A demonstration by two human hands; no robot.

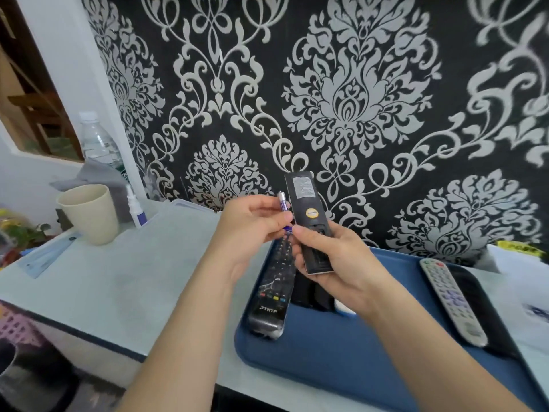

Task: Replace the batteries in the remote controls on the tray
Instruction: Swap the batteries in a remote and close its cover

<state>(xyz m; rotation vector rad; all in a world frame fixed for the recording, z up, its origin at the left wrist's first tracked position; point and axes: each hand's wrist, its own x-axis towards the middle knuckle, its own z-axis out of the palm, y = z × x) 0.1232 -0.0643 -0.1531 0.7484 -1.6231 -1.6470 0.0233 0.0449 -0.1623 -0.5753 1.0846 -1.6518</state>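
Observation:
My right hand point(335, 263) grips a black remote point(309, 215) held upright, back side toward me, above the blue tray point(341, 346). My left hand point(252, 230) pinches a purple and silver battery point(283, 208) right beside the remote's left edge. On the tray's left end lies a black remote in clear plastic wrap point(273, 289). Another dark object sits under my right hand, mostly hidden. A white remote point(453, 301) lies on the tray's right end.
A beige cup point(89, 214), a water bottle point(98, 141) and a small white and blue bottle point(136, 209) stand at the table's back left. A clear ruler point(47, 257) lies near the left edge. The patterned wall rises right behind.

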